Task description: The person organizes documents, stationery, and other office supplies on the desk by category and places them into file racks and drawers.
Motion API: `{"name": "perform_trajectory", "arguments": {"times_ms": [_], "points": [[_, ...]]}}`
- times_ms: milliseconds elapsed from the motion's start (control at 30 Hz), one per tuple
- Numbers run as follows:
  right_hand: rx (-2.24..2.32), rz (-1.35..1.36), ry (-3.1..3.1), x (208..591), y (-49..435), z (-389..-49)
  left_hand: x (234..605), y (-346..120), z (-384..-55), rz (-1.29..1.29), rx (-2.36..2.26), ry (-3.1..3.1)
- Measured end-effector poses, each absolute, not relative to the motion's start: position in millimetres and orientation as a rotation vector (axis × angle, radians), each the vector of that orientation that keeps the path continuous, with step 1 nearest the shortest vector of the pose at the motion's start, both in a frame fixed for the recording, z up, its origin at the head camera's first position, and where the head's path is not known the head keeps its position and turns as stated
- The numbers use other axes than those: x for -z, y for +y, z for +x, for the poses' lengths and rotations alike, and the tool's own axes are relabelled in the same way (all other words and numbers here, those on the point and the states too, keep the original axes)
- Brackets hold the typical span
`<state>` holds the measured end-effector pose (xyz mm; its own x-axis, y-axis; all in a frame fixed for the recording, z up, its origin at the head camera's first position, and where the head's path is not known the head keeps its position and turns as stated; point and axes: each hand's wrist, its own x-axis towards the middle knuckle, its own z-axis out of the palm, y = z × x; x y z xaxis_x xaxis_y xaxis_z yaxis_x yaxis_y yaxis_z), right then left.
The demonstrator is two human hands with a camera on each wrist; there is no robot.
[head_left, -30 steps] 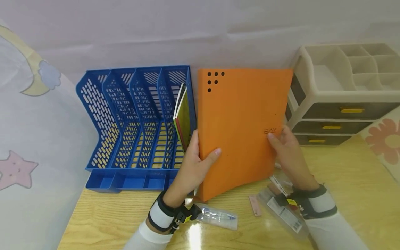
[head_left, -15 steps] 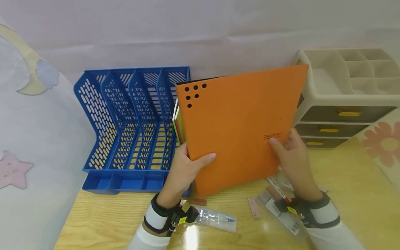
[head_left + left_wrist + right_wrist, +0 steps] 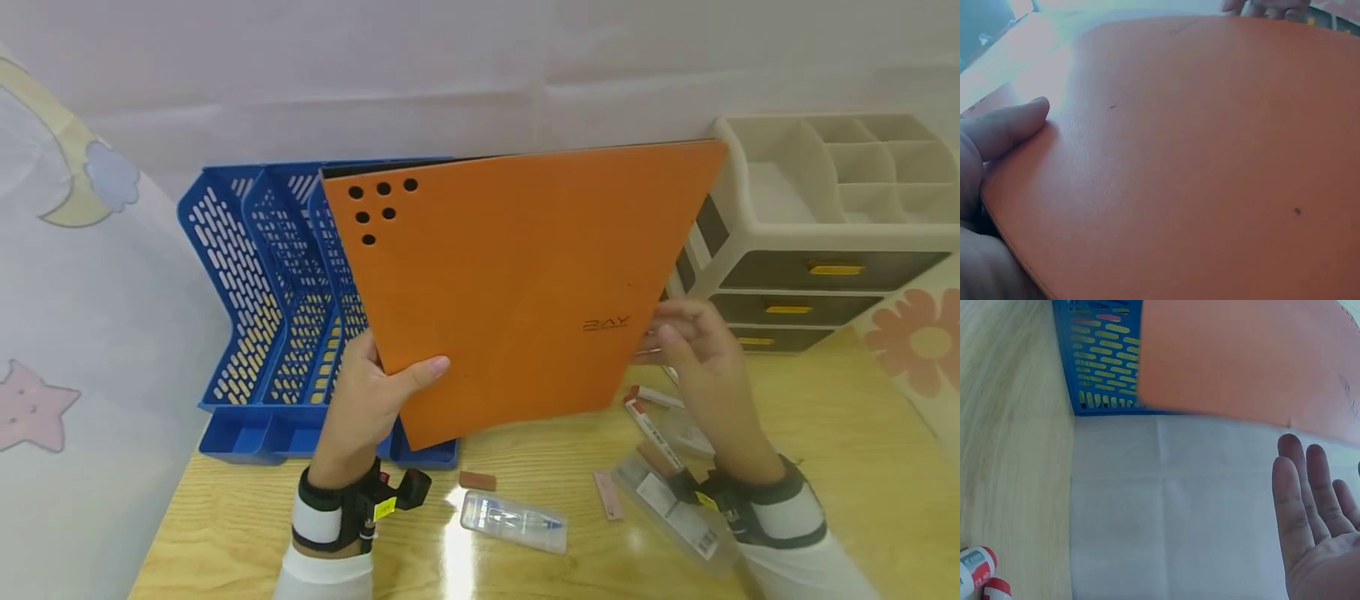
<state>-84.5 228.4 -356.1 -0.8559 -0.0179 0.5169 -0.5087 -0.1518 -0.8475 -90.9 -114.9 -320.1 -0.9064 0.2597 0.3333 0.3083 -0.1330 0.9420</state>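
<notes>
My left hand (image 3: 367, 400) grasps the orange folder (image 3: 517, 292) by its left edge, thumb laid across the front cover and the other fingers tucked behind. I hold the folder up at a slight tilt in front of the right part of the blue rack (image 3: 266, 408), so it hides much of that side and reaches out past the rack's right end. My right hand (image 3: 705, 358) is released and holds nothing: its fingers are loose, just beside the folder's right edge, off to the right of the rack, and I cannot tell whether a fingertip brushes the cover. Well to the right of the rack stands a cream drawer box (image 3: 832, 237) with yellow handles. On the wooden table (image 3: 225, 533), a small brown block (image 3: 477, 481) lies just off the rack's front right corner, with a clear pen packet (image 3: 513, 521) a little nearer me. Farther to the right of the rack lie a pink strip (image 3: 608, 495), a clear packet with a barcode label (image 3: 675, 508) and two red-capped markers (image 3: 652, 433). Behind the rack is a pale sheet (image 3: 487, 75).
</notes>
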Motion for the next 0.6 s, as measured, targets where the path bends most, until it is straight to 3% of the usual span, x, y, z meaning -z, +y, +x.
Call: {"name": "perform_trajectory", "arguments": {"times_ms": [167,400,600], "points": [[-1.941,0.605,-1.892,350.7,228.5,-81.8,313.0,-130.7,-88.5,-0.676,2.202,-2.052],[-0.809,0.506,-2.452,339.1,237.2,-75.8,305.6,-151.9,-83.4,-0.548,2.155,-2.156],[-0.513,0.701,-2.494,332.8,247.6,-78.1,301.4,-174.8,-78.3,-0.497,2.167,-2.111]]}}
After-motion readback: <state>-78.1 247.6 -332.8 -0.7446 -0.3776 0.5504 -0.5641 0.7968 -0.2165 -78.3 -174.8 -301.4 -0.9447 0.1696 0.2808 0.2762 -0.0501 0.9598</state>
